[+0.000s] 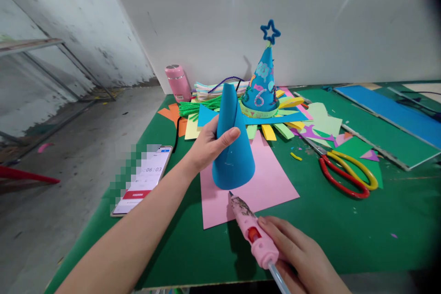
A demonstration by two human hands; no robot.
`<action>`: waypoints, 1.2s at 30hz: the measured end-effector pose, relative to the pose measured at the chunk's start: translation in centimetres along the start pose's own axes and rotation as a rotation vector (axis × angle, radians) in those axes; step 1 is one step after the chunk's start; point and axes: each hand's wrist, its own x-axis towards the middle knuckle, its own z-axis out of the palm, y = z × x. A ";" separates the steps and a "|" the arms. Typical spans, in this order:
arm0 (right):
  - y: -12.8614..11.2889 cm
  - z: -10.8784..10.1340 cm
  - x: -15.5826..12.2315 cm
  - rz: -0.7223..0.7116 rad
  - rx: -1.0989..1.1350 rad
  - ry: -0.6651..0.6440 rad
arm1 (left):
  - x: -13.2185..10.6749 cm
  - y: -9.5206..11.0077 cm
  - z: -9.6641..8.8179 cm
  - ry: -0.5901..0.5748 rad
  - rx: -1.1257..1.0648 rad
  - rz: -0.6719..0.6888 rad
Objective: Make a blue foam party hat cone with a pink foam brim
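Observation:
A plain blue paper cone [234, 161] is held upright by my left hand [213, 140], thumb across its front and fingers behind. My right hand [292, 243] grips a pink glue gun [253, 232] with a clear glue stick coming out of its back end. The nozzle is close to the cone's lower front edge; I cannot tell if they touch. Under both lies a pink paper sheet [279, 188]. Behind the cone stands a decorated blue party hat [260, 85] with a star on top, a figure 6 on its front and a green band round its base.
On the right lie scissors [344, 172] with red and yellow handles, beside paper scraps [324, 121]. Green pipe cleaners [193, 107] and a pink bottle [178, 83] are at the back left. A phone [144, 179] lies near the table's left edge. A blue board [389, 110] is far right.

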 end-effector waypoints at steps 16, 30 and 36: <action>-0.1 1.1 0.4 -0.009 0.040 -0.091 | 0.0 -0.2 0.0 0.026 -0.046 -0.025; -0.1 2.2 0.7 0.002 0.025 -0.095 | 0.1 -0.3 0.0 0.003 -0.055 -0.008; -0.2 2.3 0.6 0.014 0.015 -0.053 | 0.0 -0.4 0.0 0.011 -0.048 -0.001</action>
